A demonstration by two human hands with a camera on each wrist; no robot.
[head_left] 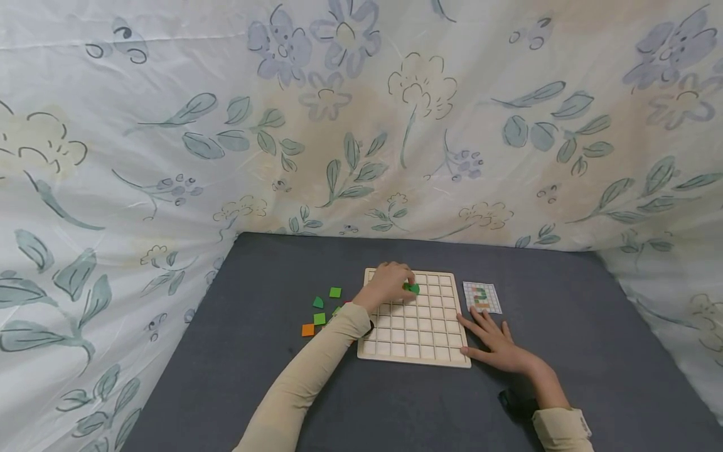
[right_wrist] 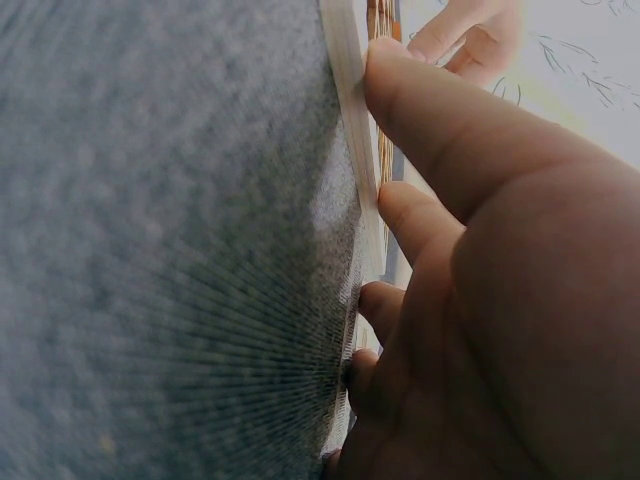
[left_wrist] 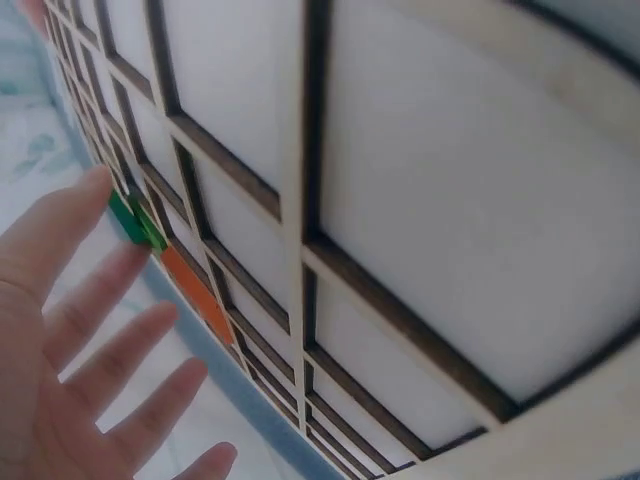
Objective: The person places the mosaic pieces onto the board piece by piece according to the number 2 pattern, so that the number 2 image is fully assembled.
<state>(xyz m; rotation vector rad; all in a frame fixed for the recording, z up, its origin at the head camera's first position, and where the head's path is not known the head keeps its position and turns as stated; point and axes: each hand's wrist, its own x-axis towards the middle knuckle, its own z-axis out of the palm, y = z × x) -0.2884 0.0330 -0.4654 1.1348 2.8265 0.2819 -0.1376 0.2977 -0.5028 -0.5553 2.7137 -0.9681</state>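
Note:
The left hand (head_left: 388,282) reaches over the far part of a pale wooden grid board (head_left: 420,362). Between its thumb and index finger it pinches a dark green piece (head_left: 414,289), also visible in the left wrist view (left_wrist: 127,217). Beside that piece in the left wrist view are a lighter green piece (left_wrist: 150,225) and an orange piece (left_wrist: 197,293) in the grid. Fingers spread, the right hand (head_left: 497,345) touches the board's right edge; the right wrist view shows its thumb and index finger (right_wrist: 420,215) against the wooden side.
Left of the board lie several loose pieces, among them green squares (head_left: 336,292), a rounded green one (head_left: 319,302) and an orange square (head_left: 307,329). A printed grid card (head_left: 493,301) lies at the board's right, by the right fingertips. Floral cloth (head_left: 361,125) hangs behind the dark table (head_left: 412,408).

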